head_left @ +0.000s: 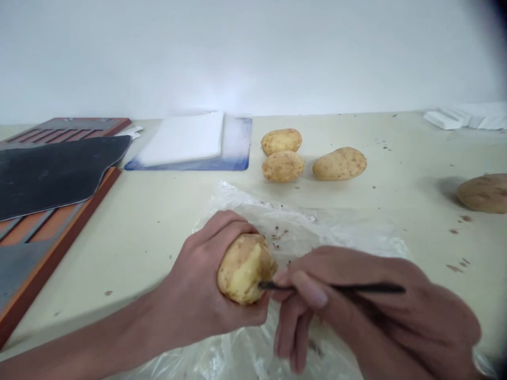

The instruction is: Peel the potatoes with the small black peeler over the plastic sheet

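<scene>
My left hand (pixel 214 269) is wrapped around a potato (pixel 243 269), which shows a pale yellow patch where its skin is off. My right hand (pixel 340 301) pinches a thin dark tool (pixel 372 288), its tip touching the potato's right side; the exact kind of tool cannot be made out. Beneath both hands lies a crumpled clear plastic bag (pixel 237 348) with small brown bits of peel on it.
Behind the bag, two potatoes (pixel 282 167) touch each other, and another potato (pixel 339 163) lies beside them. A browner potato (pixel 483 193) sits at the right edge. White sheets (pixel 184 137) rest on a blue-edged board (pixel 237 142). A black mat (pixel 51 171) covers part of an orange-brown slatted panel (pixel 95 198).
</scene>
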### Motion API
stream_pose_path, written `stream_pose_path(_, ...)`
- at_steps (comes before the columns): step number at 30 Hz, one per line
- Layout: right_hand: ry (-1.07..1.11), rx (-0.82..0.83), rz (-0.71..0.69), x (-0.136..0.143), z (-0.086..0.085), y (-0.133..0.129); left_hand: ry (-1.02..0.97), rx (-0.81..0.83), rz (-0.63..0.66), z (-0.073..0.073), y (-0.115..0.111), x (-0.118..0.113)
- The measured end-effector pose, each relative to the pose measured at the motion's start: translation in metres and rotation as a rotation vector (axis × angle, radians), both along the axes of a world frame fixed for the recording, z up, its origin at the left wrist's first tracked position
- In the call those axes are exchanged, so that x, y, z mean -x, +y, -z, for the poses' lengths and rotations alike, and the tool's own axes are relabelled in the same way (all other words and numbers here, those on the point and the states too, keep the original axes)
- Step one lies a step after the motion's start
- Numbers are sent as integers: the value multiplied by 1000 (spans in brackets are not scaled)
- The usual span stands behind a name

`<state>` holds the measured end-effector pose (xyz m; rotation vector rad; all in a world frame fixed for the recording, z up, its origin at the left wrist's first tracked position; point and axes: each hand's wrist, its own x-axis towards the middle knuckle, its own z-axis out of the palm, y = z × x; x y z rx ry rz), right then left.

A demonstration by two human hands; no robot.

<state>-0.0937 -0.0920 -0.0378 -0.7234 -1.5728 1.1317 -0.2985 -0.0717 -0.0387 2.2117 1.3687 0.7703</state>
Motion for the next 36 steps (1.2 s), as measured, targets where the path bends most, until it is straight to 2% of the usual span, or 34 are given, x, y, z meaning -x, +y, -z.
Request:
stream_pose_path(3,80,71,-73,-3,3,5,-16,29,21,1,2,2)
stream_pose_path(7,190,230,56,-7,4,17,-17,94,75,0,4,3)
stream_pose_path(10,296,302,-46,-8,2,16,-36,161,130,-4,8,3)
stream_pose_path(12,305,311,-132,-6,0,12,-20,204,162,-7,10,5)
stream_pose_path(15,286,305,-180,-3,-1,7,5,220,193,-11,13,6)
stream_pose_path(22,136,140,-50,-6,7,12,-30,216,162,-9,14,6)
stream_pose_path(26,234,276,9,-7,6,12,-2,174,176,-6,13,8)
stream_pose_path(29,348,437,-142,-4,3,6,4,196,191,-8,13,7)
stream_pose_path(32,356,487,-256,-2,4,5,-8,214,195,-9,13,7)
stream_pose_path(36,363,428,-87,-6,9,16,-2,186,194,-5,11,8)
